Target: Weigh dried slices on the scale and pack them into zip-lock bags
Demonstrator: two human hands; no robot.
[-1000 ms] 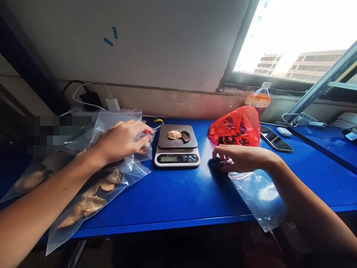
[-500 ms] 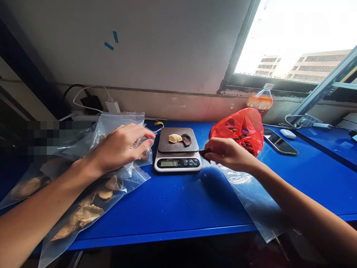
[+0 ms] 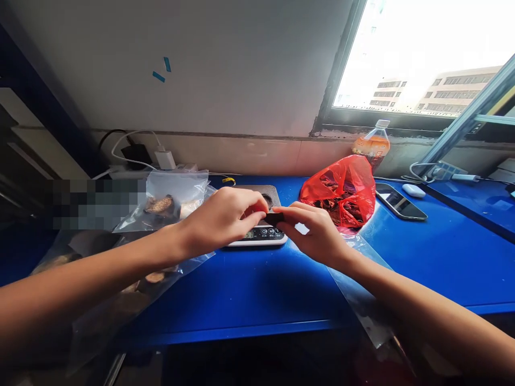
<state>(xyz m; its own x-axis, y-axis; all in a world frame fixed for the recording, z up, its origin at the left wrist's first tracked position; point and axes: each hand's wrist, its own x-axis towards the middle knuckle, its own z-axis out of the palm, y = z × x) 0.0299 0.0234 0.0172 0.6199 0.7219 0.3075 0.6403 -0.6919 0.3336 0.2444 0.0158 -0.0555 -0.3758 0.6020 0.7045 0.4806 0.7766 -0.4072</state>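
Observation:
Both my hands meet in front of a small digital kitchen scale (image 3: 257,243). Between them is a dark, flat dried slice (image 3: 274,218). My right hand (image 3: 316,228) pinches its right end, and my left hand (image 3: 231,217) has its thumb and fingers closed at the left end. Behind the fingers, another dark dried slice (image 3: 266,200) shows on the scale's plate; the rest of the plate is mostly covered by my left hand. Clear zip bags (image 3: 177,187) holding pale and brown dried pieces lie left of the scale, partly under my left arm.
A red plastic bag (image 3: 340,187) with dark dried pieces sits right of the scale, a clear bag (image 3: 362,289) below it. Farther right lie a phone (image 3: 401,202) and a white earbud case (image 3: 413,191). A drink bottle (image 3: 374,145) stands by the window. Chargers (image 3: 164,158) are behind the bags.
My left hand has moved right, away from above the bags, to the dark slice. My right hand has brought that slice left, in front of the scale.

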